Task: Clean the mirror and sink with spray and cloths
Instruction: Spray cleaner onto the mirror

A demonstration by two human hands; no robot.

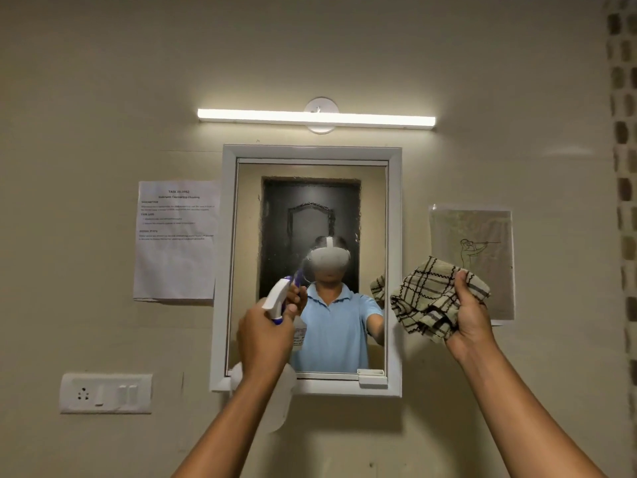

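Note:
A white-framed mirror [312, 201] hangs on the beige wall straight ahead. My left hand [263, 336] grips a white spray bottle [277, 298] with a purple trigger, its nozzle pointing at the lower left of the glass. The bottle's translucent body hangs below my wrist. My right hand [470, 322] is raised to the right of the mirror frame and clutches a bunched beige cloth with dark checks [431, 298]. The glass looks hazy around its middle. The sink is out of view.
A lit tube light [315, 118] is mounted above the mirror. A printed paper sheet [175, 239] is taped to the left, a drawing in a plastic sleeve [474, 260] to the right. A white switch and socket plate [105, 393] sits lower left.

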